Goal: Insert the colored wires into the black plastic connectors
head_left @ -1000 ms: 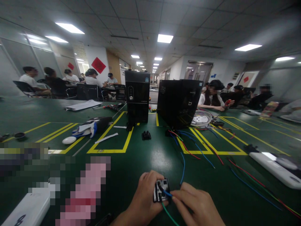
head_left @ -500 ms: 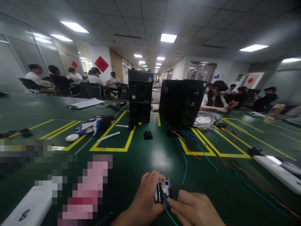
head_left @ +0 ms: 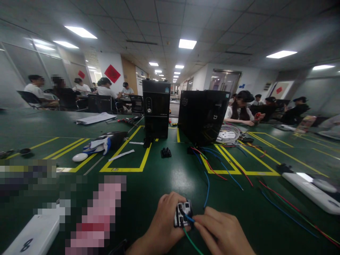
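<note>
My left hand (head_left: 162, 226) is closed around a small white and black socket module (head_left: 182, 213), held just above the green table (head_left: 164, 184) at the bottom centre. My right hand (head_left: 221, 232) pinches a short blue wire (head_left: 189, 218) at the module's face. A green wire (head_left: 191, 242) runs down from the module between my hands. A longer blue wire (head_left: 206, 189) lies on the table just beyond them.
Two black computer towers (head_left: 156, 108) (head_left: 202, 115) stand mid-table among yellow floor-tape lines. Loose red and blue wires (head_left: 225, 170) spread to the right, with a white power strip (head_left: 310, 191) beyond. Gloves (head_left: 102, 143), a white fan grille (head_left: 227, 134) and seated people lie farther back.
My hands stay together on the module, with the right fingers shifting slightly at the blue wire. The view wobbled a little.
</note>
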`<control>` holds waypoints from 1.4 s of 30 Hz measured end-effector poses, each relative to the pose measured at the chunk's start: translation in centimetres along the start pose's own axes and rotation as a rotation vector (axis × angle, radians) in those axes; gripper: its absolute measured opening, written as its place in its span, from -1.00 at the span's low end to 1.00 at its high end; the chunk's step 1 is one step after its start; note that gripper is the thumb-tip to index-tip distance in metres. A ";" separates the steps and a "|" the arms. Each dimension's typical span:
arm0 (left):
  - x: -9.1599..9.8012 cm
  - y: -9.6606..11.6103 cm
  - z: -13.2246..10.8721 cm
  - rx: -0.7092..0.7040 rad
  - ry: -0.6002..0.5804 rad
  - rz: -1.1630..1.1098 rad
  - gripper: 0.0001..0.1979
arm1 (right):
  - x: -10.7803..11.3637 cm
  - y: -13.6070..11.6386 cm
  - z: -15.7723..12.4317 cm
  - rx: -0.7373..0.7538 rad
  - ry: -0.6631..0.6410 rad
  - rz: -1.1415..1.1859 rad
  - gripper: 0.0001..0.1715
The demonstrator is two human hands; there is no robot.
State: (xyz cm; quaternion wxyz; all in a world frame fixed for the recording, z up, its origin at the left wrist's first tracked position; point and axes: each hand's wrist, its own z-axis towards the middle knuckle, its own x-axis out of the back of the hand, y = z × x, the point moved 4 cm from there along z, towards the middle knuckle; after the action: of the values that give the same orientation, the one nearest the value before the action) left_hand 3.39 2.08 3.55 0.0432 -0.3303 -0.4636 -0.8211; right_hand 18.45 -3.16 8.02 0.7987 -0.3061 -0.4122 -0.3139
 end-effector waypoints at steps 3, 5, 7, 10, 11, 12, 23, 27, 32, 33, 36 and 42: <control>-0.1 0.0 0.0 -0.014 0.010 -0.012 -0.53 | -0.2 -0.5 -0.1 0.096 0.103 -0.014 -0.74; -0.1 -0.1 0.1 -0.012 0.007 -0.017 -0.51 | -0.3 -0.7 0.0 0.135 0.119 -0.021 -0.75; -0.2 -0.2 0.1 -0.008 0.005 -0.019 -0.51 | -0.3 -0.8 0.0 0.164 0.101 -0.020 -0.76; -0.2 -0.2 0.2 -0.020 0.010 -0.021 -0.51 | -0.4 -0.9 0.1 0.190 0.040 -0.030 -0.74; -0.2 -0.2 0.2 -0.022 0.013 -0.020 -0.52 | -0.5 -0.8 0.2 0.194 0.014 -0.036 -0.72; -0.2 -0.2 0.2 -0.023 0.015 -0.018 -0.53 | -0.5 -0.8 0.2 0.192 -0.016 -0.041 -0.69; 0.0 0.0 0.4 -0.041 -0.008 0.018 -0.50 | 0.8 0.5 0.0 -0.058 -0.229 0.006 -0.74; 0.1 0.2 0.3 -0.038 -0.006 0.045 -0.55 | 0.5 0.1 -0.1 0.004 -0.056 -0.011 -0.73; 0.1 0.2 0.3 -0.044 0.007 0.045 -0.59 | 0.1 -0.7 -0.2 0.141 0.100 -0.038 -0.75; 0.0 0.2 0.2 -0.050 0.003 0.038 -0.59 | 0.1 -0.8 -0.2 0.159 0.103 -0.041 -0.77; 0.0 0.1 0.2 -0.055 -0.001 0.020 -0.57 | 0.1 -0.9 -0.2 0.196 0.080 -0.043 -0.77; 0.1 0.0 0.3 -0.042 -0.011 0.015 -0.55 | -0.6 -0.8 -0.1 0.184 -0.082 -0.043 -0.67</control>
State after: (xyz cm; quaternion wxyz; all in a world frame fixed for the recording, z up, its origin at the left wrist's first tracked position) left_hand 3.50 2.33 3.68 0.0397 -0.3393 -0.4439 -0.8284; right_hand 17.60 -3.58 7.64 0.7991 -0.2352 -0.4779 -0.2789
